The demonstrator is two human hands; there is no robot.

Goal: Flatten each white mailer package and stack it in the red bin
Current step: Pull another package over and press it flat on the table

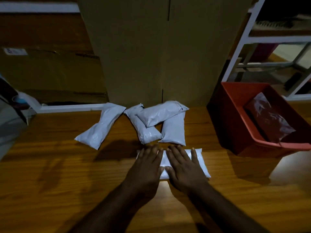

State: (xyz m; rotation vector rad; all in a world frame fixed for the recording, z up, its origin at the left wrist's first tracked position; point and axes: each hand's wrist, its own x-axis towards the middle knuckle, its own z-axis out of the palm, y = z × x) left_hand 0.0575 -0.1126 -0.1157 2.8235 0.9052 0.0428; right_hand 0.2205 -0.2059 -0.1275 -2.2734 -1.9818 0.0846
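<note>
A wooden table [50, 174] seen from above in dim light. At the left lies one white mailer [101, 126] on its own; beside it three more mailers [158, 121] overlap in a loose pile in front of a tall cardboard box [159, 47]. Nearer the viewer, the left hand [144, 167] and right hand [185, 167] lie flat, fingers spread, gripping nothing, palms down on another white mailer [200, 163]. At the right stands the red bin [235, 118], with one package [269, 118] inside
</note>
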